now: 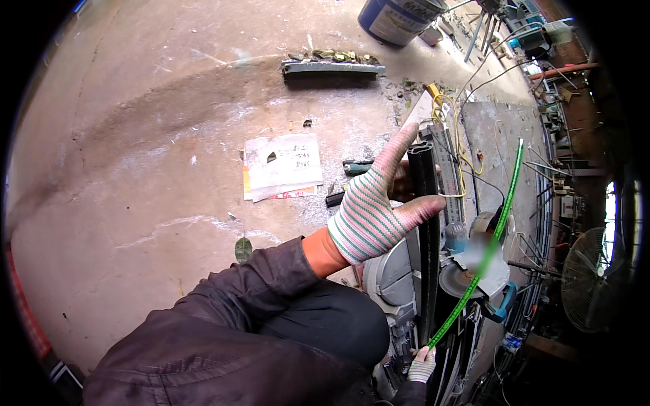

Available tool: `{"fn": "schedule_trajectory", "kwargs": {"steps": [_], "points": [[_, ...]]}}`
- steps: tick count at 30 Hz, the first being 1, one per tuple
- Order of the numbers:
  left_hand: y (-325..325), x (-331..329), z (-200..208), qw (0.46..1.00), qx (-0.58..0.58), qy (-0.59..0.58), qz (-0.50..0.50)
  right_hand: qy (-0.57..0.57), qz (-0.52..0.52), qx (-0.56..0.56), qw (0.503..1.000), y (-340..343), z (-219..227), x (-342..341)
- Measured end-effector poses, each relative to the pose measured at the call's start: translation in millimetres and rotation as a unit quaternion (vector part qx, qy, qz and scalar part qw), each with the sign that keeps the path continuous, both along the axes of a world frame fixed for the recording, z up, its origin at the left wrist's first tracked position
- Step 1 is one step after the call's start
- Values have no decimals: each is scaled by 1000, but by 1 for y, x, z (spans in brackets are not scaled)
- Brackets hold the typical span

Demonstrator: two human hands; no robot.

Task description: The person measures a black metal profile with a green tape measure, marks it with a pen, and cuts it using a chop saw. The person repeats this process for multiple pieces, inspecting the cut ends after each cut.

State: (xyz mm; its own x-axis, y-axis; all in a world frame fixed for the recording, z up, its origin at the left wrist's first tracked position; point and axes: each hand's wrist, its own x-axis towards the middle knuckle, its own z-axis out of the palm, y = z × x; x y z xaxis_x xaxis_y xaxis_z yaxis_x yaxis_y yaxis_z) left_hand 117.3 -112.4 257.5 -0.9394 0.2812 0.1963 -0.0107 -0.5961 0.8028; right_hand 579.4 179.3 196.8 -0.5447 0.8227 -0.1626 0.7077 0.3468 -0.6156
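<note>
My left hand [369,216], in a green-and-white striped glove with bare fingertips, is closed around the upper part of a long black profile bar [425,257]. Its thumb crosses the front of the bar and the index finger points up beside the bar's end; the other fingers are partly hidden behind. Low in the view, my right hand [421,365], gloved alike, pinches a bright green tape measure strip [502,215] near the bar's lower end. That strip rises in a curve to the right, its far end free in the air.
To the right of the bar is a cutting saw [474,274] with a round blade guard. Papers [281,162] with handwriting lie on the floor, near a dark green tool [357,168]. Farther off are a leaf-topped metal channel [332,68], a blue bucket [396,20] and a fan [592,281].
</note>
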Motion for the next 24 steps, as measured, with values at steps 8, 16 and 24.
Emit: {"fn": "schedule_trajectory", "kwargs": {"steps": [8,16,24], "points": [[-4,8,11,1000,3,16,-8,5,13,9,1000,-4,11,10],[-7,10,14,999,0,38,2,25,-19,-13,999,-13,18,6],[-4,13,17,998,44,40,-4,23,-39,-3,999,-12,18,16]]}}
